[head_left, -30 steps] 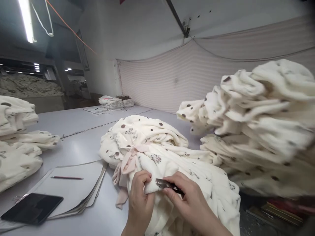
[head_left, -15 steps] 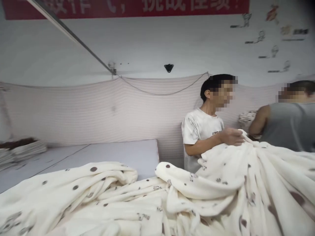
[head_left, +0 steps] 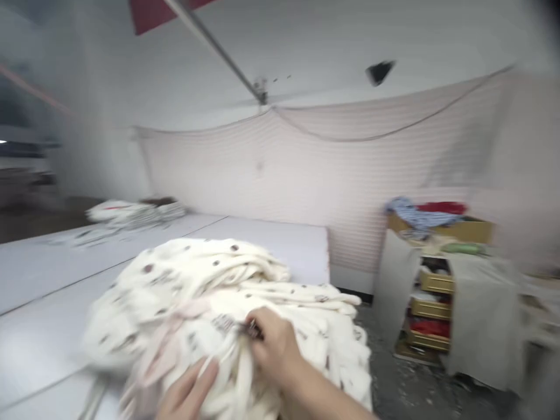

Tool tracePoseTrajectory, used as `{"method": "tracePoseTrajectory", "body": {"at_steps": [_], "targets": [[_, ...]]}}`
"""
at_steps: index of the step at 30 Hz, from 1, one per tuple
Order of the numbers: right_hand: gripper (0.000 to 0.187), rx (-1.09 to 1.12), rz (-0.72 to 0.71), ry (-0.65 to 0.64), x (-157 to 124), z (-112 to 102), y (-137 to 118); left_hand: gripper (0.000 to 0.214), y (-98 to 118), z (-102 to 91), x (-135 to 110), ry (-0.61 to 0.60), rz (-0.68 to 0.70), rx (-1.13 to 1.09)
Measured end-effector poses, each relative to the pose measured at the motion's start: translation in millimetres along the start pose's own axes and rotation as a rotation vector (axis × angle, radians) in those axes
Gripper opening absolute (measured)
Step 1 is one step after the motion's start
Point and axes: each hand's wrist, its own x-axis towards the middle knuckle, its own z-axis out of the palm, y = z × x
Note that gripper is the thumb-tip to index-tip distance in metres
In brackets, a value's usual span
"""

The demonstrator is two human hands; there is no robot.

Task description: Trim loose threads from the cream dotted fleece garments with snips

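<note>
A heap of cream fleece fabric with brown dots lies on the pale table before me; the picture is smeared by motion. My right hand rests on the heap, its fingers pinched on a small dark metal tool. Lower down, my left hand lies against the front of the fabric with fingers stretched out, touching it. A pink strip of cloth runs through the heap near my left hand.
A stack of folded cloth sits far back on the table. To the right, beyond the table's edge, stands a draped shelf unit with drawers and a box of coloured cloth. A striped curtain covers the back wall.
The view swung right to two other people handling fabric, then back down to the heap. My hands are in view again, the right still on the small tool.
</note>
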Motion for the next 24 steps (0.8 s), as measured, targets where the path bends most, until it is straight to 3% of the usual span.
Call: {"method": "tracePoseTrajectory", "body": {"at_steps": [2, 3, 5, 7, 10, 13, 20, 24], "targets": [[0.013, 0.045, 0.052, -0.077, 2, -1, 1, 0.030, -5, -6.6, -9, 0.015, -0.168, -0.060], [0.011, 0.091, 0.061, -0.128, 2, -4, 2, 0.031, -6, -7.0, -11, -0.067, -0.265, -0.263], [0.011, 0.173, 0.080, -0.270, -3, -13, 6, 0.033, -4, -4.5, -12, -0.165, -0.329, -0.572], [0.013, 0.176, 0.071, -0.355, -10, -25, 8, 0.032, 0, -0.2, -13, -0.192, -0.337, -0.716], [0.025, 0.116, 0.013, -0.368, -21, -38, 8, 0.031, 6, 5.0, -17, -0.189, -0.343, -0.751], [0.026, 0.047, -0.001, -0.318, -23, -37, 8, 0.031, 10, 7.6, -20, -0.207, -0.362, -0.740], [0.028, 0.290, 0.113, -0.365, -12, -39, 25, 0.033, 17, 13.7, -16, -0.221, -0.414, -0.727], [0.026, 0.267, 0.065, -0.348, -13, -41, 31, 0.032, 15, 14.9, -13, -0.221, -0.425, -0.704]]}}
